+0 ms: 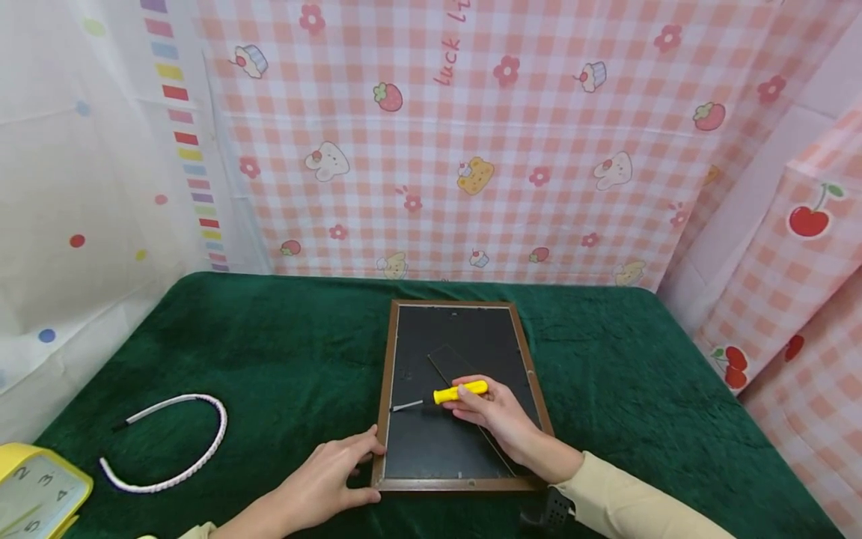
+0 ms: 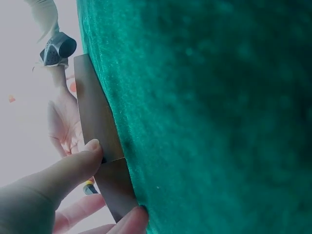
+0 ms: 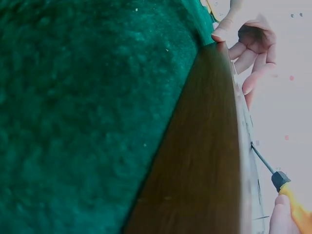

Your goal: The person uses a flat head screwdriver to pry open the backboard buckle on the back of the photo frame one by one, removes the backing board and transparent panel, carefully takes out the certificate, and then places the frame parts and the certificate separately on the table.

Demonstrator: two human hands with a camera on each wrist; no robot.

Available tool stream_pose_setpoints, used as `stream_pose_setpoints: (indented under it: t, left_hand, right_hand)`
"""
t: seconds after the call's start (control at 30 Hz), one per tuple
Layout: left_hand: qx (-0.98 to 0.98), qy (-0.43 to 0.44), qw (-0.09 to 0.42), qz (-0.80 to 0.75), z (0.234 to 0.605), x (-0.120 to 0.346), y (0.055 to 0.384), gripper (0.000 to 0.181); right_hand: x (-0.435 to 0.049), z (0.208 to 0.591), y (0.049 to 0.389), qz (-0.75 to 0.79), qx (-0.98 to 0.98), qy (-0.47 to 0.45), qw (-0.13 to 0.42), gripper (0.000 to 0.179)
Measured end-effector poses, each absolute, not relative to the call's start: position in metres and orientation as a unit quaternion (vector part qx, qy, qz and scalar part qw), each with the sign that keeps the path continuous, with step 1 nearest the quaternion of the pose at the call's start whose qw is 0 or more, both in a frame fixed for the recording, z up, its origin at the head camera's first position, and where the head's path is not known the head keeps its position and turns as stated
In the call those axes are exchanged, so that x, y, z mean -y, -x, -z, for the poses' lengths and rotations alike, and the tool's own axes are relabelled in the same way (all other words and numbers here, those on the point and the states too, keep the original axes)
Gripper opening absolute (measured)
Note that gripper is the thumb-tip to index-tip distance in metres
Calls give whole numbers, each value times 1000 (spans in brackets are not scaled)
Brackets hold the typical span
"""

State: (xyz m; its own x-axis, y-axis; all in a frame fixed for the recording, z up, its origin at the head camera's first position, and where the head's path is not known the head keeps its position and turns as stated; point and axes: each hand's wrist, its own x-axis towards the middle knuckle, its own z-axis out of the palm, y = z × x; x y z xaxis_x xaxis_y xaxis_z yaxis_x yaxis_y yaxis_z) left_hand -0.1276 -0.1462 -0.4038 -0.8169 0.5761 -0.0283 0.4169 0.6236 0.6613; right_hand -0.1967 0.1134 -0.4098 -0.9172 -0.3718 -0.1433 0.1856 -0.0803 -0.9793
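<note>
Screwdriver (image 1: 461,392): right hand (image 1: 501,421) grips | tip: frame (image 1: 388,374) edge | left hand (image 1: 334,466) holds corner (headband (image 1: 222,428) well apart)

The frame (image 1: 431,485) looks wooden, the screwdriver handle (image 1: 465,390) smooth plastic, the tablecloth (image 1: 289,352) plush velvet.

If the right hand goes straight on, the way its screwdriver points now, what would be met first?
Leading the right hand, the yellow screwdriver would probably meet the brown frame's left rail first; its tip appears at that rail's inner edge, though whether they touch is unclear.
</note>
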Motion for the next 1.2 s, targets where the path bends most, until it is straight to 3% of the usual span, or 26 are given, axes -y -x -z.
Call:
stream_pose_setpoints:
  t: [0.23, 0.53, 0.77, 1.2]
  left_hand:
    - [-884, -294, 112, -345, 404, 148, 129, 35]
    - [-883, -293, 122, -345, 401, 147, 130, 33]
    - [-886, -292, 125, -338, 402, 146, 130, 33]
    - [-881, -292, 126, -349, 402, 146, 130, 33]
  right_hand:
    - [-109, 408, 194, 745, -636, 71, 190, 46]
    - [-102, 400, 196, 701, -687, 127, 143, 45]
    - [-92, 368, 196, 633, -741, 192, 117, 29]
    - [-58, 357, 195, 484, -835, 263, -8, 18]
